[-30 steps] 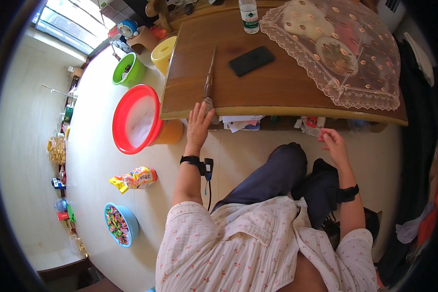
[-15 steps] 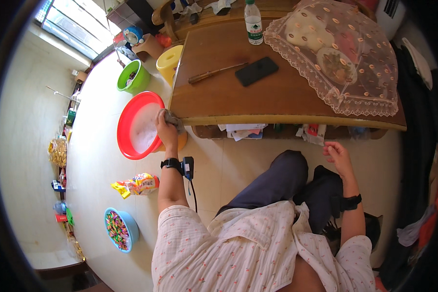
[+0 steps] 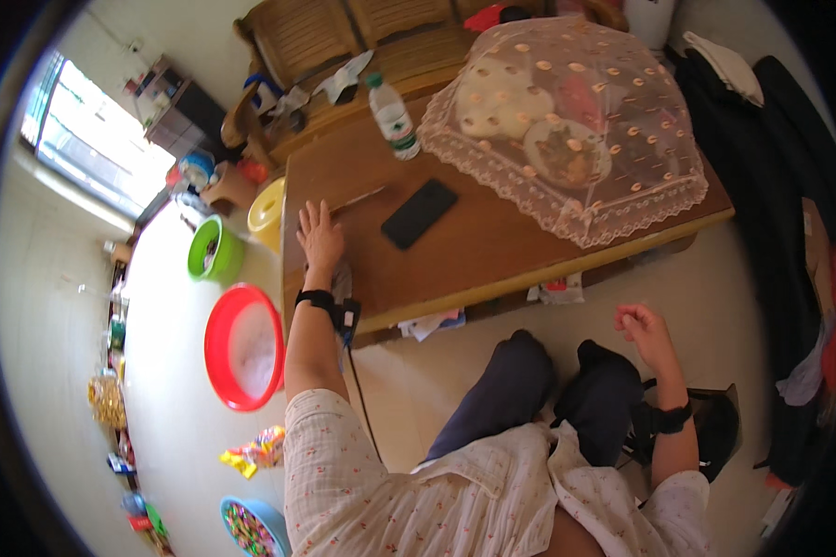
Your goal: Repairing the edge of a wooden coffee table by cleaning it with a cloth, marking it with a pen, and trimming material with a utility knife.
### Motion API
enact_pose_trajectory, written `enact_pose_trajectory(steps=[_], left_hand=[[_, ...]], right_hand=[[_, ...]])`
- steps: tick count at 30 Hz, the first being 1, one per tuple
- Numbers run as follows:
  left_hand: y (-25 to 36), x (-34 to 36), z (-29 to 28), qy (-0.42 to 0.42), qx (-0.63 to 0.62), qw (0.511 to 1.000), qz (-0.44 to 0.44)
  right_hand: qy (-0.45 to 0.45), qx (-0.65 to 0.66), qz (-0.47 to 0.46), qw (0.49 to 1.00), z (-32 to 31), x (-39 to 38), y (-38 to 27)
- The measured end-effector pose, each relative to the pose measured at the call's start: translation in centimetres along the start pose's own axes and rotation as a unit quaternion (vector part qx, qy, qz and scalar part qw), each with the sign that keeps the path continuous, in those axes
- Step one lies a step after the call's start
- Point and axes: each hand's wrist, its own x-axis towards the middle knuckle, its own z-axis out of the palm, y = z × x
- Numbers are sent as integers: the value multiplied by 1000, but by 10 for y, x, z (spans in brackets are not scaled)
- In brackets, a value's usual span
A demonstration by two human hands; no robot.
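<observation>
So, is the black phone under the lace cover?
No, the black phone lies uncovered on the table, left of the lace cover.

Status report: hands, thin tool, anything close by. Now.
Left hand spread over table, beside thin tool; contact unclear. Right hand curled, off the table. Phone lies right of the tool, bottle beyond.

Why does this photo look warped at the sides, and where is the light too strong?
Head view: the wide fisheye lens bows the foot of the left wall and leaves dark corners; same head view: glare whitens the window and nearby floor, though the left hand on the table is easy to make out.
</observation>
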Motion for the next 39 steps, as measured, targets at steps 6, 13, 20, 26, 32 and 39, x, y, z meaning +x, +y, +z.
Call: enact_pose_trajectory(steps=[6, 13, 20, 26, 32, 39], left_hand=[[14, 42, 35, -94, 62, 993, 21], [-22, 60, 52, -68, 260, 948, 170], [56, 36, -18, 68, 13, 992, 102], [133, 9, -48, -61, -358, 928, 78], [305, -126, -68, -494, -611, 615, -67], [346, -209, -35, -643, -636, 411, -118]], right_hand=[[93, 15, 28, 995, -40, -10, 27], [105, -90, -55, 989, -45, 23, 44], [343, -212, -237, 884, -103, 37, -5], [592, 5, -294, 750, -134, 70, -44], [156, 193, -191, 950, 5, 96, 15], [24, 408, -33, 912, 43, 67, 32]])
